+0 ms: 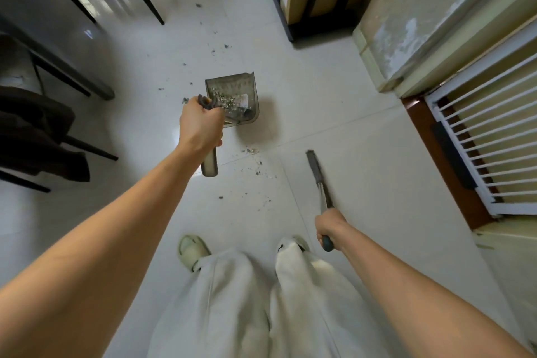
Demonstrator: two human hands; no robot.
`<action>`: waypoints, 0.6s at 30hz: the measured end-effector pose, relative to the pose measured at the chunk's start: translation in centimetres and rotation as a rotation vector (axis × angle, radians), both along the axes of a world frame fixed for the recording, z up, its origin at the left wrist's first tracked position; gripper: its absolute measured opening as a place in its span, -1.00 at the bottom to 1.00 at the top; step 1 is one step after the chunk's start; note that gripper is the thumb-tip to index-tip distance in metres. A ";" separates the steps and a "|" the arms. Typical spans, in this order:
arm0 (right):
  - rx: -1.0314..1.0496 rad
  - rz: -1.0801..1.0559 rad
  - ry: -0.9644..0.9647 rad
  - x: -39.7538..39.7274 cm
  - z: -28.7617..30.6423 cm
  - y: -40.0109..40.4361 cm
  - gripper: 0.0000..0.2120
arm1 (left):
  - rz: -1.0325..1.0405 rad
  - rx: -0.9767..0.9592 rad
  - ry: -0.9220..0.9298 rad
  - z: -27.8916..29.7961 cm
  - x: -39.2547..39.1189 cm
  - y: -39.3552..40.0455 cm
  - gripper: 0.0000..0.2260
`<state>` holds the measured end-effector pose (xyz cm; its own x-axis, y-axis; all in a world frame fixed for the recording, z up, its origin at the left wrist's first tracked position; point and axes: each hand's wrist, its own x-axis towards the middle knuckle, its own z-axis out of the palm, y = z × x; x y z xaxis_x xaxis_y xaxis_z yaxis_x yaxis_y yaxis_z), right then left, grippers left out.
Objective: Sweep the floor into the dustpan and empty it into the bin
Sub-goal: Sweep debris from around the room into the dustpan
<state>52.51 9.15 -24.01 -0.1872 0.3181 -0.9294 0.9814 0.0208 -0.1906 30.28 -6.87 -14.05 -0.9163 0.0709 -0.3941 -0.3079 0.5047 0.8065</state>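
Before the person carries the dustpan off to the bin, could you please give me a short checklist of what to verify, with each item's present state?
1. Left hand grips the dustpan handle: ok.
2. Right hand holds the broom: ok.
3. Sweepings sit inside the dustpan: ok.
4. Floor swept clean: not ok; debris lies near the dustpan, with more specks further out.
5. Bin within reach: cannot tell; none is in view.
6. Dustpan level enough to carry: cannot tell.

No text, label, brand, number or sign can be read on anything in the view.
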 end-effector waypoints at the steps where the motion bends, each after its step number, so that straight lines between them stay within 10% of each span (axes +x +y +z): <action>1: -0.018 -0.045 -0.011 -0.3 -0.4 -1.0 -0.70 | -0.005 0.004 0.001 -0.1 -0.8 -0.8 -0.93; 18: -0.198 -0.708 0.087 -21.0 -1.8 -20.5 -0.72 | -0.288 0.014 -0.055 -0.9 -14.9 -17.0 -0.83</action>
<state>31.47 -11.33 -25.85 -0.0751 0.2177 -0.9731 0.7283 -0.6546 -0.2027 15.36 -23.82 -14.93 -0.8347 0.3310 -0.4400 -0.1971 0.5665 0.8001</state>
